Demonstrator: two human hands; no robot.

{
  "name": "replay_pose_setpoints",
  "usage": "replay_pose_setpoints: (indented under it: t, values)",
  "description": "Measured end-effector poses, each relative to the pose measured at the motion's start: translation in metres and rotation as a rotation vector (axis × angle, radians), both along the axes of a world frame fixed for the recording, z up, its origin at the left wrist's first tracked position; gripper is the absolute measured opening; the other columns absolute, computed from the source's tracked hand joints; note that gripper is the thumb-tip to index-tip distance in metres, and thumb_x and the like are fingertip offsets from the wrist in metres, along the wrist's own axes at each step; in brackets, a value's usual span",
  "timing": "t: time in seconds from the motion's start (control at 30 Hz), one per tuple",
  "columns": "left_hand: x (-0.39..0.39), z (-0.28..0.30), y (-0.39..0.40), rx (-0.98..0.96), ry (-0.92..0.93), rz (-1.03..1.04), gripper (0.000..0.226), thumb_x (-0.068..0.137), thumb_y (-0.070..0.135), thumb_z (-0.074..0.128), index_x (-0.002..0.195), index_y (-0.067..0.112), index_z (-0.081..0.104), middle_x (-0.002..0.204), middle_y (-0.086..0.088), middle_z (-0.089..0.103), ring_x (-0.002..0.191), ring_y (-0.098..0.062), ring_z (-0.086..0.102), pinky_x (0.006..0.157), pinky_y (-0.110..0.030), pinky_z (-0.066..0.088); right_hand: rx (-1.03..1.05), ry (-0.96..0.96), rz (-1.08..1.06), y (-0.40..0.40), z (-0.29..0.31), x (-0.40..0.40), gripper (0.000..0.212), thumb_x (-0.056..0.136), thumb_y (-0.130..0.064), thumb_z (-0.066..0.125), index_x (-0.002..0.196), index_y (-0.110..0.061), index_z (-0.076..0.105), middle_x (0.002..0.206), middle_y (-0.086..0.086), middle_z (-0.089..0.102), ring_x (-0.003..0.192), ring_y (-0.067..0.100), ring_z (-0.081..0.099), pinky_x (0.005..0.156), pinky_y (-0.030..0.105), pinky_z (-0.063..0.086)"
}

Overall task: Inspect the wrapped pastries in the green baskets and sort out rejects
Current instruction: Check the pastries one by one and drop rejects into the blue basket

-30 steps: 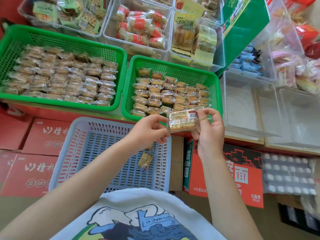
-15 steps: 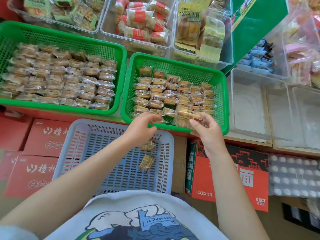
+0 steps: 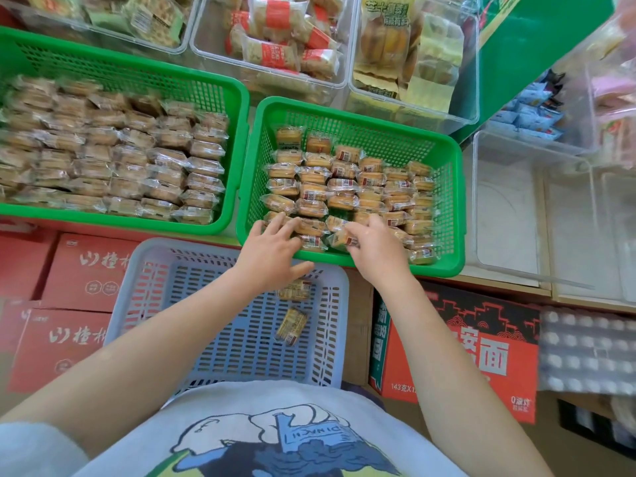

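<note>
1. R hand (image 3: 377,251) is over the near edge of the right green basket (image 3: 447,215); fingers curled round one wrapped pastry (image 3: 340,238), pinching it at its right end. The pastry sits at the fingertips, just above the near row, pointing left toward the other hand.
2. L hand (image 3: 272,249) is just left of that pastry; fingers straight and spread, tips resting on the packs in the basket's near-left corner, holding nothing. Thumb hangs over the basket's front rim.
3. Green baskets: 2, side by side on the shelf. Left green basket (image 3: 237,98) is packed w/ wrapped pastries in tight rows, too blurred to count. Right one approx. two-thirds full, far strip bare.
4. Grey-blue slotted basket (image 3: 155,266) sits below and in front, under the L forearm. Holds 2 wrapped pastries: one (image 3: 294,290) near its far edge, one (image 3: 292,326) just below it, tilted.
5. Clear bins of other snacks (image 3: 275,46) behind the green baskets; red cartons (image 3: 86,270) under the shelf.
</note>
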State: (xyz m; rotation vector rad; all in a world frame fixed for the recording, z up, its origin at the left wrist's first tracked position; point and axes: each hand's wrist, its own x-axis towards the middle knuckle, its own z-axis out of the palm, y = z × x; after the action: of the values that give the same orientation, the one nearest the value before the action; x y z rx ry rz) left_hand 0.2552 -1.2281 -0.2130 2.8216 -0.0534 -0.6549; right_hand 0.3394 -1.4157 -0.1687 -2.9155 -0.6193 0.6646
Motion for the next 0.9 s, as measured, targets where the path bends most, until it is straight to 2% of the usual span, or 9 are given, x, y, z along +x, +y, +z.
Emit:
replay_pose_setpoints:
  t: [0.07, 0.13, 0.23, 0.33, 0.4, 0.5, 0.6, 0.77, 0.9]
  values:
    - [0.001, 0.0, 0.003, 0.006, 0.021, 0.009, 0.069, 0.095, 0.072, 0.034, 0.135, 0.021, 0.059, 0.168, -0.001, 0.011, 0.155, -0.025, 0.003, 0.122, -0.056, 0.013, -0.084, 0.013, 0.043, 0.011, -0.002, -0.001, 0.034, 0.096, -0.01, 0.058, 0.128, -0.02, 0.06, 0.116, 0.01, 0.043, 0.105, 0.035, 0.054, 0.076, 0.043, 0.052]
    - [0.001, 0.001, 0.004, 0.001, 0.026, 0.005, 0.068, 0.095, 0.071, 0.034, 0.135, 0.021, 0.058, 0.169, -0.001, 0.009, 0.155, -0.024, 0.001, 0.122, -0.055, 0.012, -0.134, 0.115, 0.063, 0.018, -0.003, 0.004, 0.043, 0.098, -0.006, 0.055, 0.138, -0.021, 0.055, 0.127, 0.012, 0.041, 0.111, 0.034, 0.053, 0.078, 0.041, 0.05]
    - [0.0, -0.001, 0.005, -0.009, 0.002, 0.005, 0.066, 0.096, 0.069, 0.034, 0.133, 0.02, 0.059, 0.168, -0.001, 0.01, 0.155, -0.023, 0.001, 0.122, -0.054, 0.01, -0.156, 0.305, 0.091, 0.021, -0.002, 0.018, 0.04, 0.102, -0.019, 0.054, 0.142, -0.02, 0.053, 0.141, 0.012, 0.047, 0.113, 0.03, 0.057, 0.082, 0.036, 0.049]
    - [-0.001, -0.004, 0.005, -0.008, -0.033, 0.005, 0.065, 0.096, 0.069, 0.033, 0.131, 0.021, 0.06, 0.168, 0.0, 0.013, 0.155, -0.023, 0.002, 0.122, -0.053, 0.01, -0.166, 0.208, 0.086, 0.019, -0.007, 0.023, 0.024, 0.099, -0.024, 0.058, 0.121, -0.021, 0.067, 0.123, 0.008, 0.062, 0.094, 0.024, 0.059, 0.075, 0.036, 0.051]
    - [-0.001, -0.006, 0.005, -0.018, -0.044, 0.008, 0.065, 0.095, 0.069, 0.033, 0.133, 0.022, 0.059, 0.168, 0.001, 0.014, 0.155, -0.023, 0.003, 0.122, -0.053, 0.009, -0.165, 0.108, 0.065, 0.019, -0.014, 0.021, 0.018, 0.097, -0.027, 0.062, 0.112, -0.017, 0.067, 0.115, 0.007, 0.058, 0.101, 0.026, 0.056, 0.082, 0.04, 0.051]
    - [-0.001, -0.007, 0.005, -0.029, -0.048, 0.012, 0.064, 0.096, 0.068, 0.034, 0.135, 0.023, 0.058, 0.168, 0.001, 0.015, 0.155, -0.023, 0.003, 0.122, -0.053, 0.01, -0.168, -0.028, 0.087, 0.022, -0.023, 0.02, 0.032, 0.092, -0.024, 0.069, 0.116, -0.012, 0.051, 0.119, 0.01, 0.048, 0.113, 0.029, 0.05, 0.088, 0.04, 0.048]
    - [-0.001, -0.009, 0.005, -0.024, -0.061, 0.011, 0.064, 0.095, 0.068, 0.034, 0.134, 0.024, 0.058, 0.168, 0.0, 0.016, 0.155, -0.024, 0.005, 0.122, -0.053, 0.011, -0.189, -0.105, 0.187, 0.028, -0.028, 0.021, 0.054, 0.087, -0.013, 0.07, 0.132, -0.014, 0.039, 0.136, 0.012, 0.042, 0.126, 0.031, 0.041, 0.097, 0.041, 0.042]
    - [-0.002, -0.011, 0.004, -0.031, -0.089, 0.017, 0.062, 0.095, 0.068, 0.035, 0.132, 0.024, 0.059, 0.167, 0.001, 0.019, 0.154, -0.024, 0.008, 0.121, -0.052, 0.012, -0.212, 0.141, 0.233, 0.037, -0.028, 0.031, 0.062, 0.091, -0.003, 0.058, 0.145, -0.022, 0.037, 0.137, 0.008, 0.044, 0.128, 0.03, 0.042, 0.102, 0.046, 0.038]
    - [-0.002, -0.013, 0.005, -0.045, -0.099, 0.018, 0.061, 0.095, 0.067, 0.036, 0.132, 0.024, 0.058, 0.167, 0.0, 0.019, 0.155, -0.024, 0.008, 0.121, -0.052, 0.011, -0.324, 0.182, 0.313, 0.039, -0.024, 0.039, 0.043, 0.093, -0.011, 0.058, 0.133, -0.024, 0.054, 0.129, 0.007, 0.044, 0.124, 0.029, 0.042, 0.102, 0.045, 0.037]
